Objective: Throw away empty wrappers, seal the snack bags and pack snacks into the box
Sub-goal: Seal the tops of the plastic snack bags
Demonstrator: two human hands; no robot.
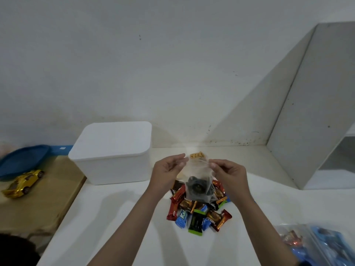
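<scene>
Head view: both hands, left hand (166,170) and right hand (228,172), pinch the top corners of a clear plastic snack bag (197,181), holding it taut above the pile of wrapped snacks (199,214), likely for sealing; the closed white plastic box (113,152) stands to their left.

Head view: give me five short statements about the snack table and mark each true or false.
1. Both hands, left and right, pinch the top edge of a clear plastic zip bag holding dark snacks. True.
2. The white rectangular plastic box has its lid off. False: the lid sits on it.
3. A pile of red, blue and green wrapped candy bars lies on the white table below the bag. True.
4. A gold toy car stands on top of the box. False: it is on the wooden surface to the left.
5. The bag rests flat on the table. False: it hangs in the grip of both hands.
</scene>
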